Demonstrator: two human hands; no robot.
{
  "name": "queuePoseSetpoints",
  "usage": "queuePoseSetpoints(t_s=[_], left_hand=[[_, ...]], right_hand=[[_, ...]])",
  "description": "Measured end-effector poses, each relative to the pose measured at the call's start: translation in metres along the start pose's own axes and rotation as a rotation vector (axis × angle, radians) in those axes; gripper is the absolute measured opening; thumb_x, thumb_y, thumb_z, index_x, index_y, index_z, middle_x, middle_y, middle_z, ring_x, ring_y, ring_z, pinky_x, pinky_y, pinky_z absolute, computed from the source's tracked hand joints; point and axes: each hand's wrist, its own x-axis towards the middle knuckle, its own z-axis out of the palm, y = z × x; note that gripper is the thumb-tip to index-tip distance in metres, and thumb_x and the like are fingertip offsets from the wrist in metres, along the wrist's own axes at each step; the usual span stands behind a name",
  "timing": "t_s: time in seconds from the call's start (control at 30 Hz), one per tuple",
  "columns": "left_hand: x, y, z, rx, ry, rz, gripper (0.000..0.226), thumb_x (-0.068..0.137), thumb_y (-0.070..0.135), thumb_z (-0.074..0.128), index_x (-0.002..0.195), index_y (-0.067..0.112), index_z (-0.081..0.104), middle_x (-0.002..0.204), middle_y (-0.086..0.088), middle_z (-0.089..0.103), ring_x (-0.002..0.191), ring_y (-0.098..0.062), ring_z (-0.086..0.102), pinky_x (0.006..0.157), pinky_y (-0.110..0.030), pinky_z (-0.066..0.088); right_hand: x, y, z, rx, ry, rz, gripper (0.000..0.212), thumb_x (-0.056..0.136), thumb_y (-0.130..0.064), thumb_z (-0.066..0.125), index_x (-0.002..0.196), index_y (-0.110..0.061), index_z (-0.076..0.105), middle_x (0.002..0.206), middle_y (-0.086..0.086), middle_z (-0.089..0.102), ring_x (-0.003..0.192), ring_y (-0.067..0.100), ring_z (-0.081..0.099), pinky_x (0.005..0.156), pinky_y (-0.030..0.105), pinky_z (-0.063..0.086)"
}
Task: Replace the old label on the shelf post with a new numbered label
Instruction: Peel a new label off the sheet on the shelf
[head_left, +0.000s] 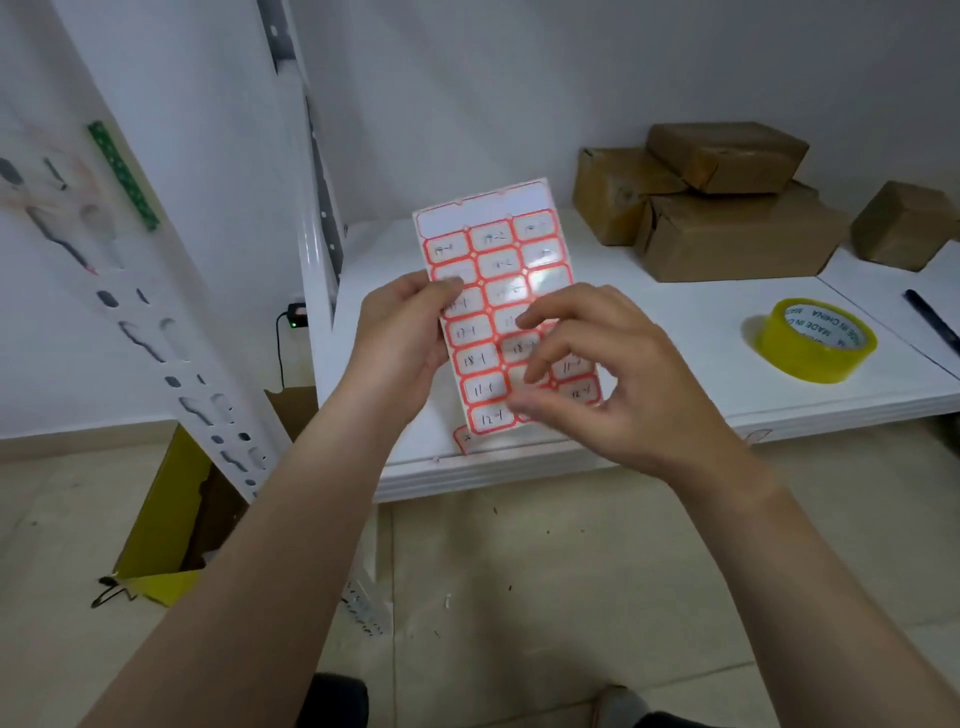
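Note:
My left hand (400, 332) holds a sheet of red-bordered labels (493, 260) upright above the white shelf (675, 332), thumb on its left edge. Handwritten numbers fill most labels; a few slots along the top are bare. My right hand (597, 374) lies over the sheet's lower right, fingertips curled on the labels there. I cannot tell whether it grips one. A loose label (462, 438) lies on the shelf just below the sheet. The white slotted shelf post (171, 332) slants down the left side, with a green strip (122, 174) stuck near its top.
Several brown taped boxes (727, 208) are stacked at the shelf's back right. A yellow tape roll (818, 340) and a black pen (932, 319) lie on the right. A yellow-lined cardboard box (171, 514) stands on the tiled floor below the post. A plugged-in charger (297, 314) is on the wall.

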Motion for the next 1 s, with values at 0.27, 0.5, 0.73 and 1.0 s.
queuePoseSetpoints(t_s=[0.27, 0.5, 0.73, 1.0], left_hand=[[-0.031, -0.005, 0.021, 0.243, -0.106, 0.201, 0.012, 0.094, 0.021, 0.068, 0.106, 0.023, 0.071, 0.101, 0.006, 0.079, 0.091, -0.015, 0.078, 0.087, -0.045, 0.063], [-0.045, -0.002, 0.031, 0.25, -0.162, 0.272, 0.012, 0.097, 0.022, 0.066, 0.106, 0.027, 0.071, 0.103, 0.008, 0.077, 0.096, -0.016, 0.076, 0.087, -0.043, 0.063], [-0.047, 0.001, 0.031, 0.201, -0.125, 0.247, 0.021, 0.105, 0.027, 0.051, 0.099, 0.022, 0.071, 0.092, 0.006, 0.077, 0.083, -0.015, 0.077, 0.074, -0.025, 0.064], [-0.045, 0.002, 0.029, 0.221, -0.107, 0.286, 0.015, 0.101, 0.023, 0.059, 0.098, 0.023, 0.074, 0.096, 0.007, 0.078, 0.091, -0.013, 0.076, 0.083, -0.034, 0.064]], right_hand=[[0.019, -0.007, 0.003, 0.018, 0.351, 0.238, 0.008, 0.094, -0.019, 0.077, 0.102, -0.019, 0.077, 0.1, -0.008, 0.069, 0.085, -0.003, 0.062, 0.072, 0.005, 0.045], [0.021, -0.009, 0.002, 0.01, 0.417, 0.335, 0.016, 0.093, -0.03, 0.08, 0.108, -0.025, 0.078, 0.105, -0.014, 0.065, 0.081, -0.007, 0.062, 0.072, 0.0, 0.046], [0.021, -0.013, 0.0, -0.073, 0.396, 0.271, 0.022, 0.093, -0.033, 0.079, 0.111, -0.019, 0.077, 0.116, -0.003, 0.069, 0.094, 0.011, 0.067, 0.08, 0.019, 0.055], [0.021, -0.012, -0.001, -0.047, 0.384, 0.274, 0.016, 0.095, -0.029, 0.077, 0.108, -0.02, 0.078, 0.109, -0.01, 0.067, 0.087, 0.0, 0.063, 0.072, 0.0, 0.046]])
